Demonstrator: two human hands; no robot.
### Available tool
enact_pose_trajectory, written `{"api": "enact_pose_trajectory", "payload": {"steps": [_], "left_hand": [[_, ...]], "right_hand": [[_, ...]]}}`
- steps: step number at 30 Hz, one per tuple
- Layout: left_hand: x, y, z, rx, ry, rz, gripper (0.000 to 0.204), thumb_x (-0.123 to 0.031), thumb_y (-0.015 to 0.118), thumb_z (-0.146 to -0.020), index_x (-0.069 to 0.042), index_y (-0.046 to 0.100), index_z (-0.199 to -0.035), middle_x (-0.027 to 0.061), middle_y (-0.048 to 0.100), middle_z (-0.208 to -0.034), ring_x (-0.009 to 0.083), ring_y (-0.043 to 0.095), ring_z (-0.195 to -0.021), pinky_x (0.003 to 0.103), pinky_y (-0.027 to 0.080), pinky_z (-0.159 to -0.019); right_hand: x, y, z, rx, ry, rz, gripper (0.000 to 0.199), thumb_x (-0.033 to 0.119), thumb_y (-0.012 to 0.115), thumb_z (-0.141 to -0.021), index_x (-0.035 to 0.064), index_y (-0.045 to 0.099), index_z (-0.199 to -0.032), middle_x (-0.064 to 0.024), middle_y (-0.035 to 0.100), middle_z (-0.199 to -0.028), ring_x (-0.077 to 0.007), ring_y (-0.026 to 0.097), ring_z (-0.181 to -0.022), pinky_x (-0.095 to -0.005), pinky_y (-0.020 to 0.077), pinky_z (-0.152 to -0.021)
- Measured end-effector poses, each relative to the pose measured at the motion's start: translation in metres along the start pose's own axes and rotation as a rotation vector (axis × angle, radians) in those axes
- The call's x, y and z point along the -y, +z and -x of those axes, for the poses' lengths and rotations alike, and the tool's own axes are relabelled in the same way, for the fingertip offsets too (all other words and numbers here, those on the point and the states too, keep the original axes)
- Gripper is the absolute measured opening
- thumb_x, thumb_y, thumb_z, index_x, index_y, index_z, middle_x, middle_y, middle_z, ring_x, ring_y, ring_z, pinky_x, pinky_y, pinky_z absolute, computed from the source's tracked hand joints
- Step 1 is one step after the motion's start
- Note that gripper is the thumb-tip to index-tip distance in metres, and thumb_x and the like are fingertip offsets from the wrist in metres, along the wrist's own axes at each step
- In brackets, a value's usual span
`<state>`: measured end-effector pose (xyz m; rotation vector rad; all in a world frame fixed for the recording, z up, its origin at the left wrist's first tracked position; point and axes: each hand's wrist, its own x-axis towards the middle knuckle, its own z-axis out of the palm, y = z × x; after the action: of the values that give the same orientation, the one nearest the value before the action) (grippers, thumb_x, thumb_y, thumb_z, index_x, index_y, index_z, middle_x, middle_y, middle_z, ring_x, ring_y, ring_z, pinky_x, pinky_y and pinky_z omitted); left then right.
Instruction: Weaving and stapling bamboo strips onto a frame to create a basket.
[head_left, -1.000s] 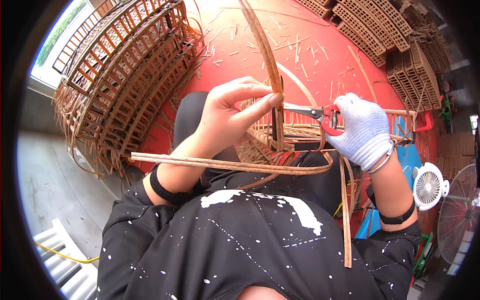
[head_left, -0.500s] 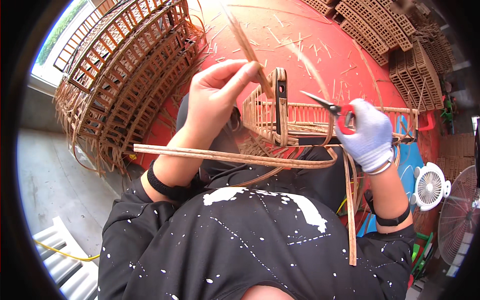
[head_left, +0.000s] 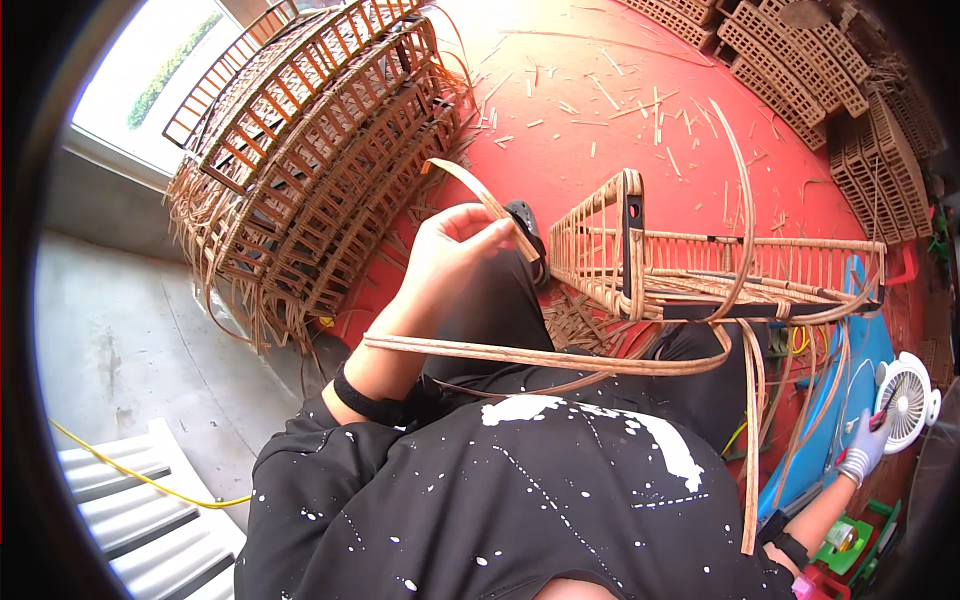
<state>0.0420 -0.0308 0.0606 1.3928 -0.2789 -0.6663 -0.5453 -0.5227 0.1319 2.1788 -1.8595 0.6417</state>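
My left hand (head_left: pixel 462 250) pinches a curved tan rattan strip (head_left: pixel 478 190) between thumb and fingers, left of the woven piece. That piece is a partly woven rattan frame (head_left: pixel 670 312) with a dark metal bar. Long loose strands hang off it; one flat strand (head_left: pixel 540 352) runs left across my lap, past my left wrist, and another (head_left: pixel 750 450) drops toward my shirt. My right hand (head_left: pixel 865 445), in a pale glove, is stretched far right beside a white fan. It closes on snips (head_left: pixel 878 421), of which only a bit of red handle shows.
At the left stands a stack of woven rattan panels (head_left: pixel 330 150). More panels (head_left: pixel 790 60) are piled at the far right. Rattan offcuts (head_left: pixel 600 95) litter the red floor. A small white fan (head_left: pixel 905 402) stands near a blue board (head_left: pixel 840 390); a white slatted seat (head_left: pixel 150 510) is lower left.
My right hand, with the snips, has swung from the woven frame out to the lower right by the fan. The strip in my left hand now looks shorter. The view has shifted.
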Motion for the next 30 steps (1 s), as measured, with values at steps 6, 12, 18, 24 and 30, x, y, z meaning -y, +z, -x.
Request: {"api": "enact_pose_trajectory", "payload": {"steps": [6,12,18,24,30], "left_hand": [[-0.038,0.044,0.021,0.271,0.211,0.002,0.018,-0.005,0.07,-0.091,0.004,0.068,-0.107,0.006,0.072,-0.096,0.0114,0.067,-0.087,0.026,0.053,-0.084],[-0.043,0.09,0.018,0.362,0.589,-0.511,0.013,-0.008,0.075,-0.088,0.001,0.068,-0.094,0.0046,0.069,-0.096,0.0118,0.062,-0.09,0.028,0.048,-0.085],[-0.024,0.113,0.009,0.295,0.741,-0.588,0.017,-0.016,0.078,-0.082,-0.005,0.072,-0.093,0.0091,0.069,-0.102,0.0266,0.06,-0.112,0.041,0.048,-0.095],[-0.021,0.11,0.003,0.314,0.698,-0.526,0.017,-0.016,0.077,-0.083,-0.004,0.071,-0.094,0.0115,0.067,-0.105,0.0267,0.06,-0.111,0.039,0.048,-0.094],[-0.027,0.11,-0.008,0.333,0.703,-0.513,0.016,-0.014,0.075,-0.084,-0.002,0.067,-0.089,0.0111,0.067,-0.102,0.0235,0.061,-0.106,0.035,0.047,-0.093]], "right_hand": [[-0.048,0.018,0.042,0.165,0.134,0.185,0.056,0.04,0.073,-0.079,0.001,0.062,-0.119,-0.0173,0.067,-0.109,-0.0313,0.064,-0.102,-0.0389,0.0471,-0.093],[-0.074,0.029,0.053,0.39,0.206,0.271,0.061,0.044,0.074,-0.078,0.0013,0.062,-0.12,-0.0187,0.067,-0.111,-0.0325,0.064,-0.103,-0.0396,0.047,-0.093],[-0.078,0.053,0.056,0.448,0.217,0.22,0.061,0.052,0.074,-0.076,0.0052,0.066,-0.114,-0.0183,0.067,-0.112,-0.0326,0.064,-0.104,-0.0415,0.0471,-0.094],[-0.06,0.074,0.059,0.434,0.246,0.229,0.077,0.061,0.072,-0.074,0.0004,0.063,-0.121,-0.0216,0.067,-0.115,-0.0338,0.064,-0.108,-0.0414,0.0468,-0.096],[0.014,0.064,0.014,0.095,-0.053,0.06,0.072,0.053,0.069,-0.084,0.0044,0.055,-0.135,-0.0197,0.057,-0.133,-0.0349,0.055,-0.122,-0.0431,0.0409,-0.106]]}}
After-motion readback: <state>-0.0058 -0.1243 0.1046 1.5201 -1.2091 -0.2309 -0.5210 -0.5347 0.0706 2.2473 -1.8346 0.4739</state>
